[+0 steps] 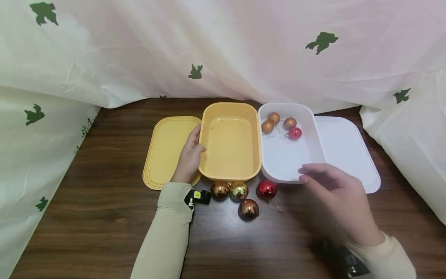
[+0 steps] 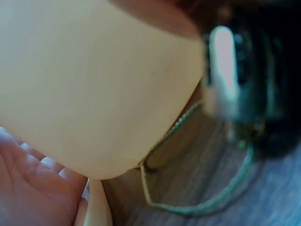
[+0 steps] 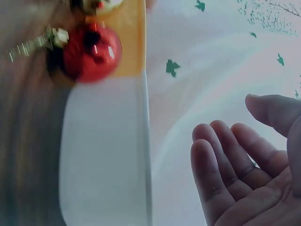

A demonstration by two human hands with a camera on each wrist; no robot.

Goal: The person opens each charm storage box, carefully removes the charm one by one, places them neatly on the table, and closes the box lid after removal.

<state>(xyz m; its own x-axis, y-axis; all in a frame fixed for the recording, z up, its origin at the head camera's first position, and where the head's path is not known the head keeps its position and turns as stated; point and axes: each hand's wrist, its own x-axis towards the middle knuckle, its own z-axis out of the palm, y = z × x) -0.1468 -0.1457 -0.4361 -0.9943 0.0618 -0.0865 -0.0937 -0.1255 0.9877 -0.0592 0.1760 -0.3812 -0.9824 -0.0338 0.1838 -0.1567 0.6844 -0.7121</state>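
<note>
My left hand [image 1: 189, 159] holds the left side of a yellow plastic box [image 1: 230, 176], its thumb over the rim and its fingers along the outer wall. In the left wrist view the box wall [image 2: 94, 94] fills much of the picture, with part of the hand [image 2: 37, 188] beside it. My right hand [image 1: 343, 197] is over the front right corner of a white box [image 1: 292, 166], holding nothing, its fingers [image 3: 204, 165] slightly bent and apart from the thumb. Inside the white box lie three orange glitter balls [image 1: 274, 118] and a small red ball [image 1: 295, 133].
In front of the boxes lie a copper ball [image 1: 220, 190], a gold faceted ball [image 1: 239, 191], a shiny red ball [image 1: 266, 190] and a dark brown ball [image 1: 248, 210]. A yellow lid [image 1: 168, 151] lies left, a white lid [image 1: 345, 151] right. A curtain [image 1: 223, 46] hangs behind.
</note>
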